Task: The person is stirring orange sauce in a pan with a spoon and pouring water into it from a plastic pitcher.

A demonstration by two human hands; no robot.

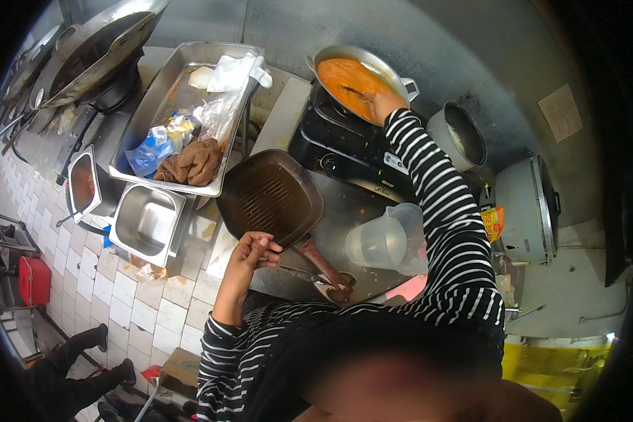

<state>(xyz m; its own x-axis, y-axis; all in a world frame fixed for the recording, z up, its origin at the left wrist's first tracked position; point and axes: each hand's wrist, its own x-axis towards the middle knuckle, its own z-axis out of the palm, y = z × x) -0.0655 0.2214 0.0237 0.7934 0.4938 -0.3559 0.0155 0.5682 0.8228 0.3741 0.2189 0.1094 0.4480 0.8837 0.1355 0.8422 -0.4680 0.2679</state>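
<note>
My right hand (388, 107) holds a dark-handled utensil (354, 92), its far end in the orange sauce (348, 74) of a metal pan (382, 60). This pan sits on a black portable gas stove (343, 142). My left hand (252, 254) is raised with bent, parted fingers near the edge of a square grill pan (269, 195), which holds dark liquid; nothing shows in its fingers. The grill pan's reddish-brown handle (322, 264) points towards me. Right of it stand translucent plastic containers (377, 242).
A steel tray (171, 184) holds a brown cloth (192, 162), wrappers and plastic. Steel food pans (146, 224) hang below it. A large wok (97, 53) is at upper left, a grey pot (451, 137) and rice cooker (522, 211) at right. Another person's legs (79, 353) show at lower left.
</note>
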